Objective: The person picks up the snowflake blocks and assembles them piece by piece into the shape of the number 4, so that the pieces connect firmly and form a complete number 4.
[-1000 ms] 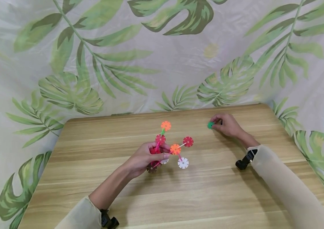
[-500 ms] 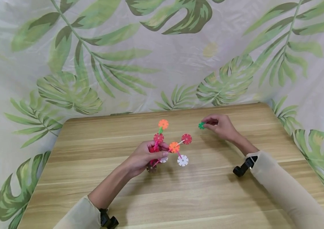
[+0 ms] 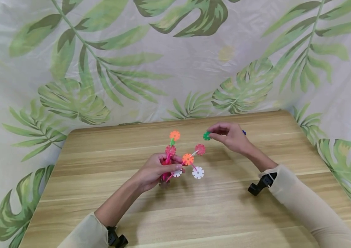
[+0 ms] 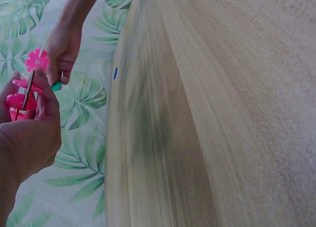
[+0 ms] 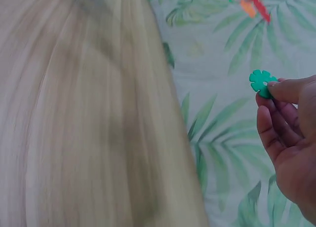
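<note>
My left hand [image 3: 158,172] grips a model of slotted snowflake discs joined edge to edge, above the middle of the table. An orange disc [image 3: 174,135] tops one branch over a small green one and a pinkish-red disc [image 3: 170,150]. Another branch reaches right with an orange disc [image 3: 188,159], a red disc [image 3: 200,149] and a white disc [image 3: 198,172]. The fingers cover part of the model. Up and to the right, my right hand [image 3: 229,137] pinches a green snowflake disc [image 5: 261,83] between thumb and fingertips, apart from the model.
A blue disc [image 3: 244,132] lies on the wooden table [image 3: 225,213] behind the right hand, near the far edge. A leaf-patterned cloth [image 3: 150,69] hangs behind the table. Black cameras are strapped to both wrists.
My right hand has moved left with the green disc, closer to the model. The blue disc has come into view behind it. My left hand stays nearly in place, with the model slightly turned.
</note>
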`<action>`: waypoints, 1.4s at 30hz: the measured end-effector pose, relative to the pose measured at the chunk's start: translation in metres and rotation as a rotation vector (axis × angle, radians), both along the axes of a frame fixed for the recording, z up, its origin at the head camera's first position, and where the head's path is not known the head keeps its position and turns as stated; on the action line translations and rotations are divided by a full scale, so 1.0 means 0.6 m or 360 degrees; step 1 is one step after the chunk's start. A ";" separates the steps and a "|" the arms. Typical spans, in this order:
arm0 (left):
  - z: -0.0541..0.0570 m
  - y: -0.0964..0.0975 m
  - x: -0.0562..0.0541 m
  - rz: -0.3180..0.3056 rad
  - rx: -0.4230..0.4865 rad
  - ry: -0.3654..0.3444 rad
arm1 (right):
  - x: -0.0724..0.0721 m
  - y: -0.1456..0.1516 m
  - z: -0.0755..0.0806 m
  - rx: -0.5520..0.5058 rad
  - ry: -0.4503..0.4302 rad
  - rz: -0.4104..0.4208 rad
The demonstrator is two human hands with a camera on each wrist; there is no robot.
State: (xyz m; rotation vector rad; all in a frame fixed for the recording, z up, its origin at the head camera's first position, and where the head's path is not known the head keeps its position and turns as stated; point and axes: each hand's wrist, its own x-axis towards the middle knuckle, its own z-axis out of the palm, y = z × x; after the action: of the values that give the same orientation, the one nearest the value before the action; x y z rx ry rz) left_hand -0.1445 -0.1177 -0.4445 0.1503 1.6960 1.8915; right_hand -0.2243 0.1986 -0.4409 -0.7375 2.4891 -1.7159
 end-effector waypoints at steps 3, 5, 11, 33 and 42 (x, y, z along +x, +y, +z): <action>0.000 0.001 0.001 -0.0008 0.0012 0.0000 | 0.006 -0.010 0.010 -0.0063 -0.0044 0.0060; 0.000 0.001 0.001 -0.0015 0.0014 -0.0005 | 0.010 -0.016 0.018 -0.0094 -0.0077 0.0088; 0.000 0.001 0.002 -0.0047 0.0018 -0.0021 | 0.017 -0.036 0.033 -0.0135 -0.0197 0.0125; 0.002 -0.002 0.001 -0.0201 0.0059 -0.0104 | 0.029 -0.072 0.016 -0.0372 -0.0559 0.0506; 0.002 0.000 0.001 -0.0272 0.0010 -0.0084 | 0.032 -0.077 0.009 -0.0511 -0.0729 0.0685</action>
State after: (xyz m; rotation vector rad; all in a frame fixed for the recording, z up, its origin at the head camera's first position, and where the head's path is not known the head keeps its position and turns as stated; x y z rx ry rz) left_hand -0.1438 -0.1180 -0.4432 0.2385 1.5899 1.7600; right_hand -0.2053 0.1522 -0.4354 -0.7259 1.6437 -1.8656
